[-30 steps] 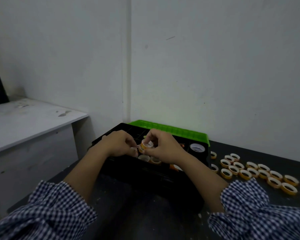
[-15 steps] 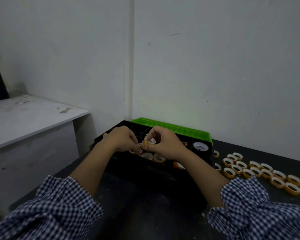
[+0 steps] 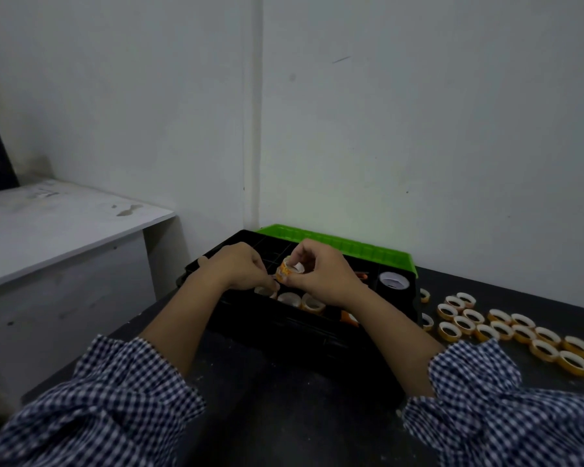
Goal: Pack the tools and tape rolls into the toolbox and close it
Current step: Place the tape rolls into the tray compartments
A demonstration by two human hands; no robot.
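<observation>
- Bare grey-white walls are meeting in a corner behind a dark worktop [image 3: 284, 409], and a pale shelf [image 3: 58, 227] is sitting at the left of the frame.
- A black toolbox [image 3: 317, 326] is lying open at the centre, its green lid [image 3: 344, 246] leaning back toward the wall.
- The right hand [image 3: 321, 274] is pinching a small orange tape roll [image 3: 289, 268] over the box, fingers closed round it, the roll tilted on edge.
- The left hand [image 3: 240, 269] is curling just beside it, fingertips drawn together at the roll's lower left edge; whether they are gripping tape cannot be told.
- Compared with half a second ago, both hands are staying in nearly the same spot over the box, the roll sitting slightly more upright.
- Three rolls [image 3: 289, 298] are lying in the front compartments below the hands, and a larger white roll [image 3: 393, 281] is sitting in the right end compartment.
- Many loose orange rolls [image 3: 506, 326] are lying in rows on the worktop at the right of the frame, apart from the box.
- Print on the held roll is too blurred to read.
</observation>
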